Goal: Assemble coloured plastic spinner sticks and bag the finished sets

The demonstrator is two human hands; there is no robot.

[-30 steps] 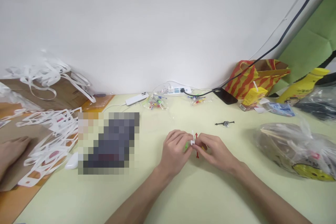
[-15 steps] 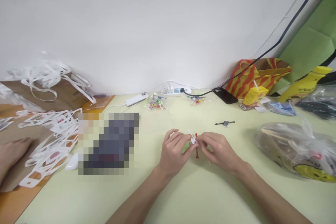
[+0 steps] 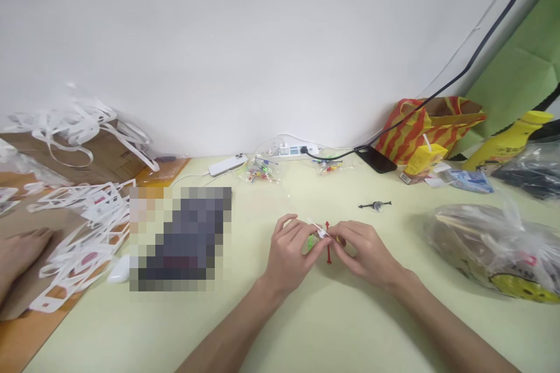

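**Both hands pinched on a small stick assembly at mid-worktop**

Your left hand [image 3: 291,253] and right hand [image 3: 366,252] meet just above the pale green worktop [image 3: 306,326], fingertips nearly touching. The fingers of both are curled in narrow, closed on a small cluster of plastic parts between them. Your left fingers [image 3: 306,232] pinch a white piece [image 3: 321,232], with a green bit [image 3: 310,242] showing under them. Your right fingers [image 3: 345,233] hold a red stick [image 3: 328,243]. The red stick stands close to upright, its long axis running top to bottom, arrow-like tip up and lower end near the worktop. The white piece slants up and to the left, crossing near the stick's top. How the parts join is too small to tell.

A dark pin [image 3: 375,205] lies flat beyond your right hand, well apart, pointing left to right. Another person's hand [image 3: 17,256] rests at the far left.
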